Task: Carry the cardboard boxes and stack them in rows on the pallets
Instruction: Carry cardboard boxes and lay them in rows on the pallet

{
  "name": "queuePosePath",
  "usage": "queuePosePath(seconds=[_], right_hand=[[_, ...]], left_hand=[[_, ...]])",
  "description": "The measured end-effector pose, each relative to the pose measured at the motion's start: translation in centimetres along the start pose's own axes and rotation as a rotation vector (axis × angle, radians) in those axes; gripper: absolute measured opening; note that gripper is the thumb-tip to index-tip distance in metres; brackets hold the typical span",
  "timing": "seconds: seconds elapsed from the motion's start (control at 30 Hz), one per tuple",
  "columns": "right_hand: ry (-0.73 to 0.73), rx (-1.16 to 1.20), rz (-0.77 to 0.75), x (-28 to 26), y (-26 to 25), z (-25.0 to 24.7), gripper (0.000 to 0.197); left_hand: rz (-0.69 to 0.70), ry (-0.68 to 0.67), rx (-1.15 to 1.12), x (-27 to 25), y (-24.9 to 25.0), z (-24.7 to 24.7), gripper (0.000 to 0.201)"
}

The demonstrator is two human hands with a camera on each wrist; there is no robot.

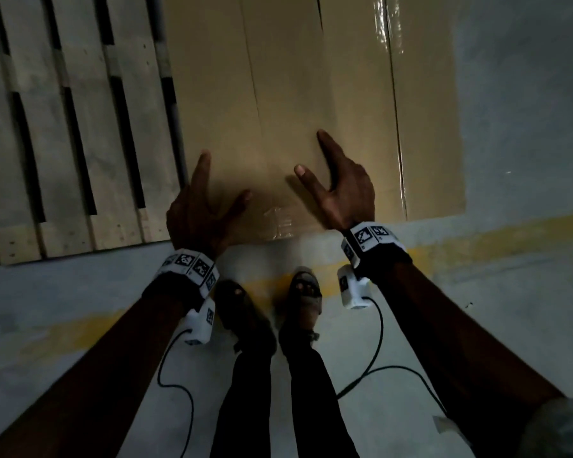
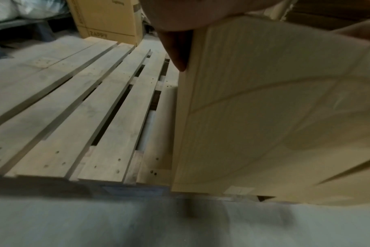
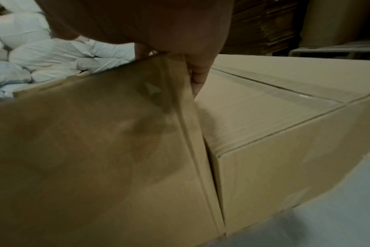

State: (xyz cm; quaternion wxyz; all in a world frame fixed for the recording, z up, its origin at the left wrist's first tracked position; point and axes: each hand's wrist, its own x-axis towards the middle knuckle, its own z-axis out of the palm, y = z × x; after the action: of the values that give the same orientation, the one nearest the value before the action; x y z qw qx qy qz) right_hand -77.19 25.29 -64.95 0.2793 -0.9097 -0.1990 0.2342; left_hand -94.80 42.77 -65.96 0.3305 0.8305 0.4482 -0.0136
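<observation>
A long brown cardboard box (image 1: pixel 278 110) lies on the right part of the wooden pallet (image 1: pixel 63 143), its near end at my feet. My left hand (image 1: pixel 205 200) is at the box's left near corner, thumb on top. One straight finger (image 2: pixel 177 50) lies along the box's side (image 2: pixel 264 108) above the pallet slats (image 2: pixel 84 108). My right hand (image 1: pixel 338 190) is at the right side, thumb on top. Its fingers (image 3: pixel 197 75) reach down into the gap between this box (image 3: pixel 95 150) and a taped second box (image 3: pixel 285 142) close beside it (image 1: pixel 427 127).
Bare pallet slats stretch left of the boxes. A yellow line (image 1: pixel 477 236) crosses the grey floor by my feet (image 1: pixel 305 292). An upright printed carton (image 2: pixel 108 18) stands beyond the pallet. White sacks (image 3: pixel 42 55) and stacked flat cardboard (image 3: pixel 264 25) fill the background.
</observation>
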Motion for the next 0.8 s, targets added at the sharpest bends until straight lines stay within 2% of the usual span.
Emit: queuePosePath(seconds=[0.17, 0.27, 0.37, 0.5, 0.63, 0.73, 0.8], right_hand=[[-0.046, -0.084, 0.016, -0.3, 0.7, 1.1, 0.087], [-0.023, -0.158, -0.012, -0.8, 1.2, 2.0, 0.085], [0.004, -0.207, -0.026, -0.4, 2.4, 2.0, 0.076], [-0.039, -0.127, -0.077, 0.1, 4.1, 0.6, 0.066], [-0.109, -0.173, -0.135, 0.0, 4.9, -0.9, 0.062], [-0.106, -0.069, -0.117, -0.4, 5.5, -1.0, 0.06], [-0.091, 0.164, -0.014, -0.4, 5.6, -0.7, 0.058]], left_hand=[[0.006, 0.019, -0.001, 0.9, -0.1, 0.9, 0.096], [-0.009, -0.046, 0.017, 1.0, -0.9, 1.4, 0.098], [0.04, -0.161, 0.042, 0.5, -1.9, 1.8, 0.1], [0.105, -0.274, 0.054, -0.3, -3.6, 1.8, 0.099], [0.054, -0.329, 0.023, -0.1, -4.0, 1.1, 0.114], [-0.001, -0.384, -0.014, -0.4, -3.4, 1.1, 0.12], [-0.055, -0.376, -0.051, -0.8, -2.8, 1.6, 0.119]])
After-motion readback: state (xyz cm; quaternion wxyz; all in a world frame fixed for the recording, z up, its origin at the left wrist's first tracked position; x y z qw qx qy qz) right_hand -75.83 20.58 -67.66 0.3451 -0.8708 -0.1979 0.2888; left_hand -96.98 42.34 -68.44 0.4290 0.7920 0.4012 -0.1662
